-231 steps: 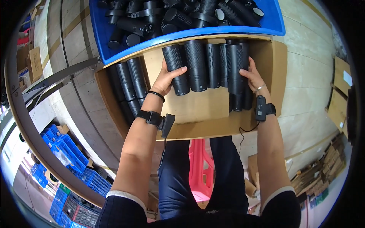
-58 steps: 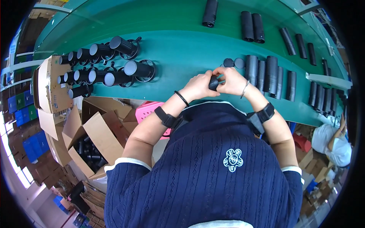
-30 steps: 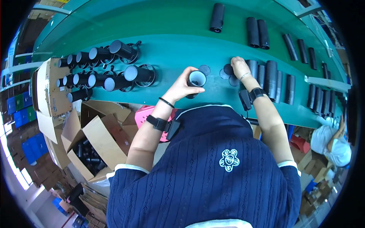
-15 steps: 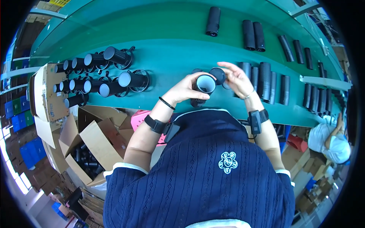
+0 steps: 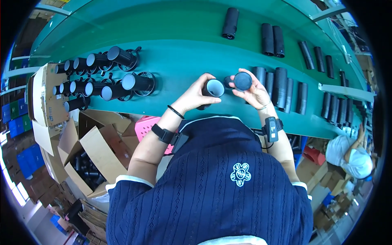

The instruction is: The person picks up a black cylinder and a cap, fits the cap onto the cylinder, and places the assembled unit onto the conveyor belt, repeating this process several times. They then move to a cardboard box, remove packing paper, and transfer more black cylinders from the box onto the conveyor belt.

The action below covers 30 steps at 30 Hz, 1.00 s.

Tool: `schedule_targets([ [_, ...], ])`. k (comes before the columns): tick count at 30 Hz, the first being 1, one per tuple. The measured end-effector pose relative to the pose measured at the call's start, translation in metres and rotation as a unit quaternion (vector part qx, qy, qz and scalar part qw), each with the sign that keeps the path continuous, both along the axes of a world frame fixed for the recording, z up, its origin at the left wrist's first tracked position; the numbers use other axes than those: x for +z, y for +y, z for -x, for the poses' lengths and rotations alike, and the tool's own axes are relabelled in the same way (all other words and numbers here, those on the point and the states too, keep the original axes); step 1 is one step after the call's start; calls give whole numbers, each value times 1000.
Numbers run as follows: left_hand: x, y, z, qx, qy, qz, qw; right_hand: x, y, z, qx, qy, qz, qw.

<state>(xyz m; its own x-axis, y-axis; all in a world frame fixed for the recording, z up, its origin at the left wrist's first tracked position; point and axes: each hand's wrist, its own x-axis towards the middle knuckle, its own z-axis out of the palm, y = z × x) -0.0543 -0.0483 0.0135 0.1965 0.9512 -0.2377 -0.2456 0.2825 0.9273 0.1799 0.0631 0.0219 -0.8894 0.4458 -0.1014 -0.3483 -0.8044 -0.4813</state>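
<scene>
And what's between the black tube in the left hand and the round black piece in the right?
In the head view, a dark round thing shows there, partly behind the right hand's fingers. I can't tell what it is.

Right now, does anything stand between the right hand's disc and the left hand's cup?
Nothing visible blocks the disc from the cup; another disc shows in the gap, but apparently lower, on the table.
</scene>
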Motion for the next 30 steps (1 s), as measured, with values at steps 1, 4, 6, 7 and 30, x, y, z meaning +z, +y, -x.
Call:
schedule_targets([
  [1,-8,0,2,-8,39,12,999,2,0,-1,-2,-46,-40,998],
  [4,-11,-3,1,-1,68,-7,998,23,-4,11,9,-232,-272,934],
  [6,-14,-4,-1,-11,85,-30,996,43,-11,28,18,-281,-469,837],
  [7,-11,-3,-4,-11,61,-42,997,45,-12,32,21,-279,-467,839],
  [30,-26,6,-9,-71,195,-109,972,56,-26,56,29,-353,-720,597],
])
